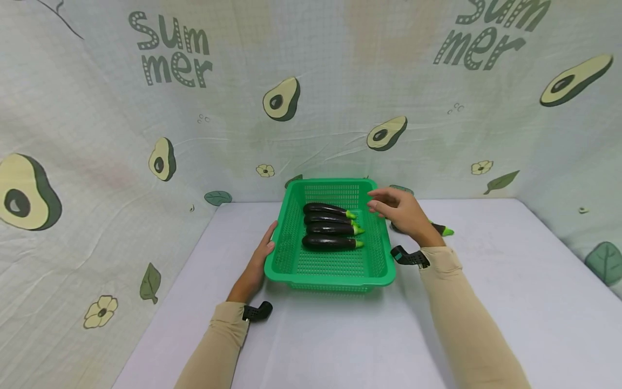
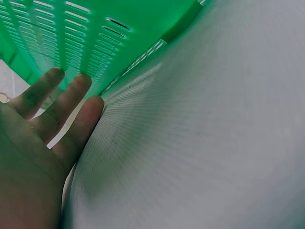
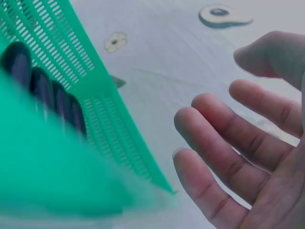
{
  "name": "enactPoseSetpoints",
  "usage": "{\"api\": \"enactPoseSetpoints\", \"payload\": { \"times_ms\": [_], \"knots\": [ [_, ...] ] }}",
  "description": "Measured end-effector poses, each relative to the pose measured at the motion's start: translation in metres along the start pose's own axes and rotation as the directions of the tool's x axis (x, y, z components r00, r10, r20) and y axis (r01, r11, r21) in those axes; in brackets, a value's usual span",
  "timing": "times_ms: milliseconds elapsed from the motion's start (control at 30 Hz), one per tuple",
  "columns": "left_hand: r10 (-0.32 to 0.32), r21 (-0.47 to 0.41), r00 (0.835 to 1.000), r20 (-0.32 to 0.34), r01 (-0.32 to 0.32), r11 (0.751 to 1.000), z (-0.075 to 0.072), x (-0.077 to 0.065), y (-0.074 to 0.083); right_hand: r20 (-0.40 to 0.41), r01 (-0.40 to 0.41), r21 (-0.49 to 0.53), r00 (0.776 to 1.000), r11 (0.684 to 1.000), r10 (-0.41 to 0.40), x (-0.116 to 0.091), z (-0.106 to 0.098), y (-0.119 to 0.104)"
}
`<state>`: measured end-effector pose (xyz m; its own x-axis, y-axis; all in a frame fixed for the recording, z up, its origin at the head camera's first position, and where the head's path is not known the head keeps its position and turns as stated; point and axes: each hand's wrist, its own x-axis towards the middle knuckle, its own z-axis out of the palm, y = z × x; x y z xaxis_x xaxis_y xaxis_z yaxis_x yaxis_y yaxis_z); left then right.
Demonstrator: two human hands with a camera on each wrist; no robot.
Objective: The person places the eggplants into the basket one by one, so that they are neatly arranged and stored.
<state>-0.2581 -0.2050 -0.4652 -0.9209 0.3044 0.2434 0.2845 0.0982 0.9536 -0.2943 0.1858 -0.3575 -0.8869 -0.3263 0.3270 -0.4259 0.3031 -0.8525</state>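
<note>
A green plastic basket [image 1: 335, 281] stands on the table with several dark purple eggplants [image 1: 330, 242] lying side by side in it, green stems toward the right. Along the basket's left side, my left hand [image 1: 255, 267] rests with its straight fingers [image 2: 64, 102] against the slotted wall. My right hand [image 1: 400, 210] is raised at the basket's right rim, fingers loosely bent and nothing between them. In the right wrist view its fingers [image 3: 214, 148] are spread, apart from the basket. Outside the basket, beneath the right hand, lies another dark eggplant shape [image 1: 439, 229], mostly hidden by that hand.
The table [image 1: 510, 292] has a pale cloth over it. Behind and at both sides hangs a cloth backdrop [image 1: 330, 146] printed with avocados, leaves and flowers, close behind the basket's far rim. Each wrist wears a black strap with a small device [image 1: 410, 257].
</note>
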Motion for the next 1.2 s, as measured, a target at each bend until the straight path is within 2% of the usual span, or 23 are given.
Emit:
{"api": "enactPoseSetpoints", "payload": {
  "times_ms": [167, 400, 700, 1200],
  "knots": [
    [0.004, 0.000, 1.000, 0.003, -0.004, 1.000, 0.000, 0.001, 0.000, -0.049, 0.013, 0.042, 0.999, 0.999, -0.010, -0.012, -0.003, 0.012],
    [0.003, 0.002, 1.000, 0.000, -0.003, 1.000, 0.000, 0.003, -0.001, -0.093, 0.032, 0.042, 0.995, 0.999, -0.028, -0.018, -0.012, 0.022],
    [-0.002, -0.010, 1.000, 0.003, 0.002, 1.000, 0.000, 0.001, -0.001, -0.159, -0.022, 0.032, 0.987, 0.999, 0.027, -0.029, -0.026, 0.037],
    [-0.004, -0.003, 1.000, 0.012, 0.004, 1.000, -0.001, 0.001, -0.003, -0.166, -0.074, -0.013, 0.984, 0.997, 0.071, -0.035, -0.038, 0.055]
  ]
}}
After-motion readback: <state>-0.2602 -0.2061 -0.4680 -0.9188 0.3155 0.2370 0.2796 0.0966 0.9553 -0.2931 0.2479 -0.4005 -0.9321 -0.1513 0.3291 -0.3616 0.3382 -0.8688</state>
